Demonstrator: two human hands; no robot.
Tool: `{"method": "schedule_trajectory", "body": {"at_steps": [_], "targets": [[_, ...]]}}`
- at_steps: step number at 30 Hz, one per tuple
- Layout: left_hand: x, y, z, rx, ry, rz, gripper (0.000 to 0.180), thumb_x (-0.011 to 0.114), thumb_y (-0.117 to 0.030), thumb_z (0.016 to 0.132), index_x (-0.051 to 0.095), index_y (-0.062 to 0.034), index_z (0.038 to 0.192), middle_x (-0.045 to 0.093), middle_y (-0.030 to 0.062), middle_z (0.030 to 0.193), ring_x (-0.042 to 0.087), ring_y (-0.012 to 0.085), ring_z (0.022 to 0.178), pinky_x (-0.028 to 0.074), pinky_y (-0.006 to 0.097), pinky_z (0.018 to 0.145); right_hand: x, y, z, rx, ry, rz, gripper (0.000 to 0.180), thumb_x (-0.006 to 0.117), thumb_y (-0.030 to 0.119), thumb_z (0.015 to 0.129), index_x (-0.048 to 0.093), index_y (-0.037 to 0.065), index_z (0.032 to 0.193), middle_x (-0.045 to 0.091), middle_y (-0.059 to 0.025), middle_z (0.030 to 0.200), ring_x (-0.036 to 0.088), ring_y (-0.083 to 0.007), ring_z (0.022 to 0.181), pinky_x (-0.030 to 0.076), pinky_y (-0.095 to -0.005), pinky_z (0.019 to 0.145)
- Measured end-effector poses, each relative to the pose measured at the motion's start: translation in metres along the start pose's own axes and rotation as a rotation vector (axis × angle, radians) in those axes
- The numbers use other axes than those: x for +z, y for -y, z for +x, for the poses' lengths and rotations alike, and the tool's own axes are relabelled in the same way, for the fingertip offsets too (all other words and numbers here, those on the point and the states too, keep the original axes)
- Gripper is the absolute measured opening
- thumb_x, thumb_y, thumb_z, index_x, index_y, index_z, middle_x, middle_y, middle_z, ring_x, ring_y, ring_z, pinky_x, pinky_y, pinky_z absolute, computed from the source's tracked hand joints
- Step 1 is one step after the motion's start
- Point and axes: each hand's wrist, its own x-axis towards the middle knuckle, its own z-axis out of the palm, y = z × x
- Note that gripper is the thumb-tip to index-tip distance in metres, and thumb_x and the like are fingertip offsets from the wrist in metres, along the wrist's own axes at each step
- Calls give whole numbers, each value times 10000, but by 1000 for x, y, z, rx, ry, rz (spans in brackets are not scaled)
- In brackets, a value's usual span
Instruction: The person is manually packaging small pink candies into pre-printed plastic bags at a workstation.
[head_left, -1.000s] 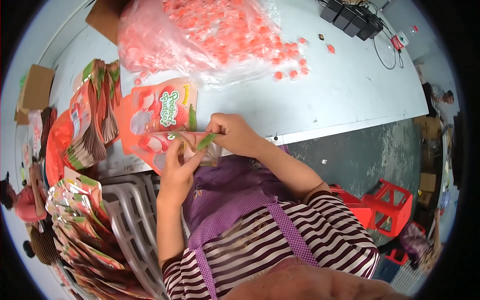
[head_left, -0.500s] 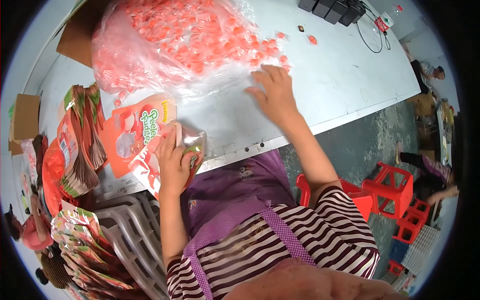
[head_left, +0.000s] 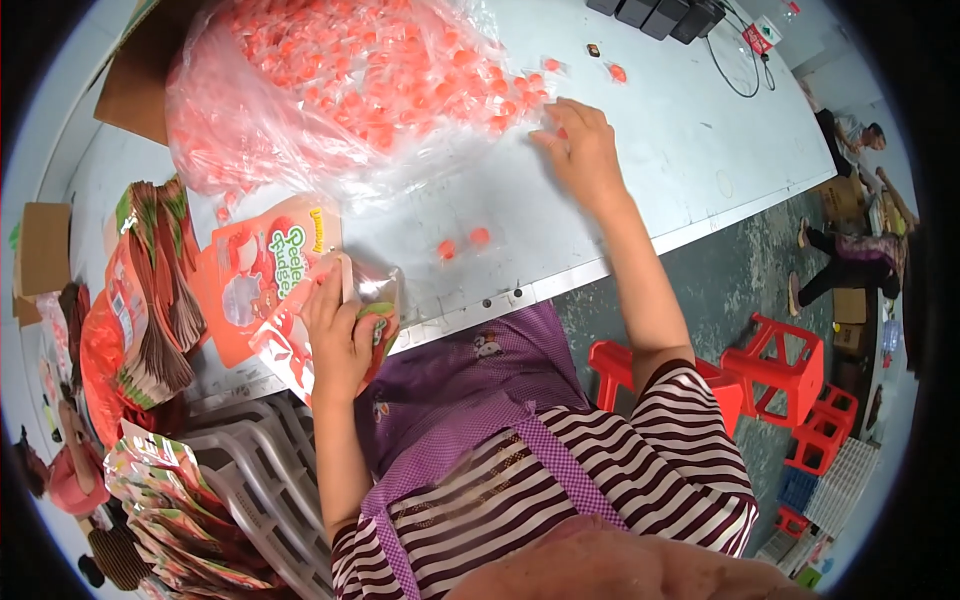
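- While the left hand (head_left: 338, 335) grips an open red stand-up pouch (head_left: 300, 330) at the near desk edge, its fingers wrapped around the pouch mouth and pinching it, the right hand (head_left: 583, 150) lies stretched out toward 1 o'clock, at the fringe of the candy heap.
- The right fingers (head_left: 560, 135) are spread and curled down over a few small wrapped orange-red candies; whether any is already pinched I cannot tell.
- The step in hand looks like gathering candies to fill the pouch; the next move would call for closing the fingers on a few pieces and carrying them to the pouch mouth at 8 o'clock.
- A big clear bag of candies (head_left: 330, 90) sprawls at 11 o'clock; two loose candies (head_left: 462, 242) lie between the hands.
- Another flat pouch (head_left: 250, 280) lies just beside the held one, with a stack of empty pouches (head_left: 150, 290) at 9 o'clock.
- The desk (head_left: 680, 150) is pale grey-white; red plastic stools (head_left: 780, 375) stand on a dark concrete floor at 4 o'clock.
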Motion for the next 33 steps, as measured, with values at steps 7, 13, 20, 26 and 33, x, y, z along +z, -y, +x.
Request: {"method": "schedule_trajectory", "body": {"at_steps": [7, 13, 20, 26, 33], "targets": [[1, 1, -1, 8, -14, 1, 179, 642, -146, 736, 577, 10, 795, 433, 203, 1340, 447, 372, 1142, 295, 451, 995, -2, -24, -13, 72, 247, 62, 244, 682, 94, 754, 628, 14, 978, 635, -135, 947, 561, -303, 918, 473, -345, 782], [0, 3, -1, -7, 4, 8, 175, 642, -144, 737, 583, 9, 798, 440, 200, 1337, 446, 373, 1146, 292, 445, 987, -5, 20, -39, -17, 287, 328, 217, 689, 59, 743, 634, 8, 947, 624, -123, 989, 558, -284, 932, 475, -354, 798], [2, 3, -2, -1, -10, 12, 174, 638, -147, 739, 591, 5, 811, 446, 200, 1331, 449, 369, 1148, 296, 443, 975, 7, -25, 15, 68, 166, 129, 439, 729, 219, 728, 582, 53, 1107, 548, -127, 1187, 469, -310, 1103, 404, -383, 919], [2, 1, 0, -2, -9, 10, 168, 637, -145, 739, 590, 3, 803, 446, 204, 1329, 450, 364, 1148, 294, 443, 991, 19, -47, 21, 46, 288, 12, 441, 719, 267, 738, 582, 54, 1100, 572, -115, 1148, 502, -296, 1053, 424, -372, 883], [0, 0, -1, -20, 1, 6, 169, 646, -136, 726, 586, 9, 790, 447, 210, 1325, 455, 363, 1143, 291, 447, 1002, 5, -47, 0, 10, 253, 49, 306, 701, 212, 758, 614, 47, 1000, 609, -111, 939, 552, -269, 806, 456, -364, 733]]}}
